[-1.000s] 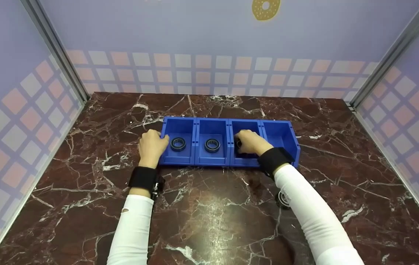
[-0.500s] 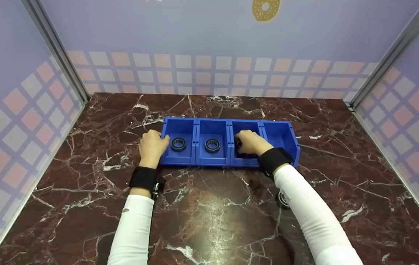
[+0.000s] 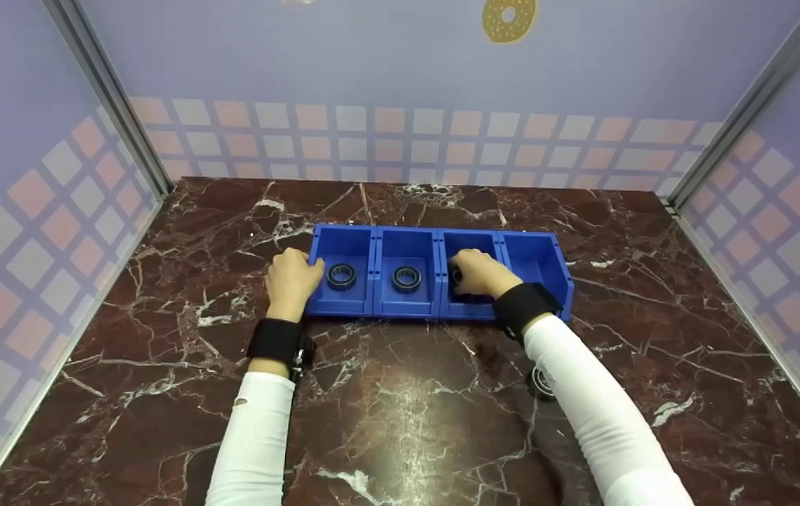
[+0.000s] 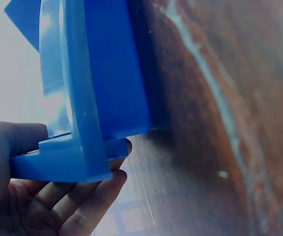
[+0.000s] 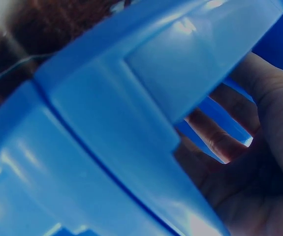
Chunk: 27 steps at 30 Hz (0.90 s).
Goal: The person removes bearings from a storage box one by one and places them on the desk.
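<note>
Blue storage bins (image 3: 407,307) stand joined side by side in a row on the table. In the leftmost bin lies a dark ball bearing (image 3: 341,276), and a second bearing (image 3: 407,279) lies in the bin beside it. My left hand (image 3: 291,282) grips the row's left end wall, its thumb over the top edge and fingers outside, as the left wrist view also shows. Down inside the third bin, my right hand (image 3: 478,273) pinches another bearing (image 3: 456,275), mostly hidden behind the fingers. The bin's front wall covers those fingertips in the right wrist view.
The rightmost bin (image 3: 536,270) shows a bare floor. Another bearing (image 3: 541,384) lies on the dark marbled table (image 3: 400,414), partly covered by the right sleeve. Patterned panels (image 3: 385,133) enclose the table at the back and both sides.
</note>
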{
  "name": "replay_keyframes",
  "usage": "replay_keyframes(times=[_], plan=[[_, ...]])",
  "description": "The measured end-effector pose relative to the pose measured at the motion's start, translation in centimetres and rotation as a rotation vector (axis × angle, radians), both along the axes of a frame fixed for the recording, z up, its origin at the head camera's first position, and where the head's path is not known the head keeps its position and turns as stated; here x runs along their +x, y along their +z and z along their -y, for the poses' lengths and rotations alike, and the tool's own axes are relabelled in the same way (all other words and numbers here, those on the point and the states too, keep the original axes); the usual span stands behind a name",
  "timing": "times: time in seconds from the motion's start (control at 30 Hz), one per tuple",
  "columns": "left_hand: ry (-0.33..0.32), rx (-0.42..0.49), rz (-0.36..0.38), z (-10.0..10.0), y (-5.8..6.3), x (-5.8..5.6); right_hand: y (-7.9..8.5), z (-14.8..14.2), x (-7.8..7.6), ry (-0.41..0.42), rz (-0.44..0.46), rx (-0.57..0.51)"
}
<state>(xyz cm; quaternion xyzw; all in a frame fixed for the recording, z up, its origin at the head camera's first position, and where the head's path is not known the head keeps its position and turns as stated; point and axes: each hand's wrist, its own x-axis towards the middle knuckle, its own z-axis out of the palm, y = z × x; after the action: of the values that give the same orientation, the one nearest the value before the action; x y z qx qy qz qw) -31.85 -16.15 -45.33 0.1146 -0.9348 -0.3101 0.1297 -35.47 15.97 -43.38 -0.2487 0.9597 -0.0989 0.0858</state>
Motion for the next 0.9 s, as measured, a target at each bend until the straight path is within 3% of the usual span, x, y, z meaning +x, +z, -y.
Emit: replay_keyframes(times=[0.9], plan=[[0.003,-0.003,0.020,0.04,0.10,0.01,0.59,0.01,0.63,0.016,-0.028,-0.001]])
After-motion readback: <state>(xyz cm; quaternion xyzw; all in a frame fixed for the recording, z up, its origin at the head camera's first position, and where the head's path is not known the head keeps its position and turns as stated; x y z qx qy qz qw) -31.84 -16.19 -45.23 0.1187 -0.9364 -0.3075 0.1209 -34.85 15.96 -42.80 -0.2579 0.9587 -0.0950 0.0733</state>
